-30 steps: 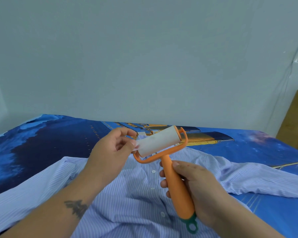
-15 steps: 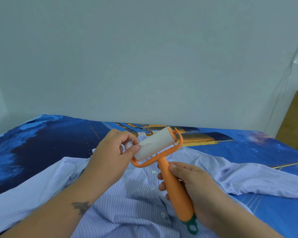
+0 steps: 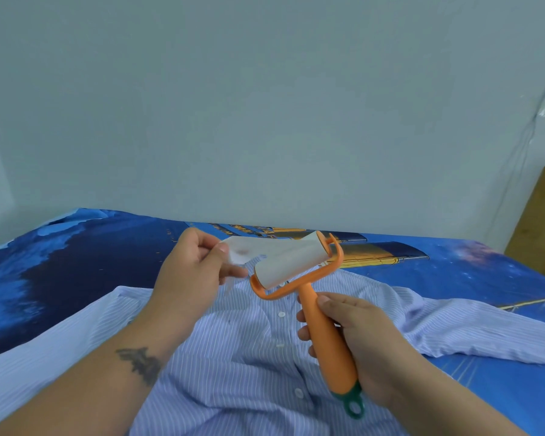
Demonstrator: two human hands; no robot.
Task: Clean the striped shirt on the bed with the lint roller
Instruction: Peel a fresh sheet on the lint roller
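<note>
A light blue striped shirt (image 3: 239,347) lies spread on the bed, buttons up, sleeves out to both sides. My right hand (image 3: 356,338) grips the orange handle of the lint roller (image 3: 324,338) and holds it raised above the shirt's chest. The white roll (image 3: 288,264) points up and to the right. My left hand (image 3: 191,269) pinches a sheet of the sticky paper (image 3: 246,251) that is peeled partly off the roll and stretched to the left.
The bed has a blue sheet (image 3: 54,272) with a ship print. A pale wall rises right behind it. A brown cardboard piece (image 3: 538,228) leans at the far right, beside a thin cable on the wall.
My left hand has pulled a sheet away from the roll, moving left; earlier its fingers only picked at the roll's end. The roller has stayed in my right hand.
</note>
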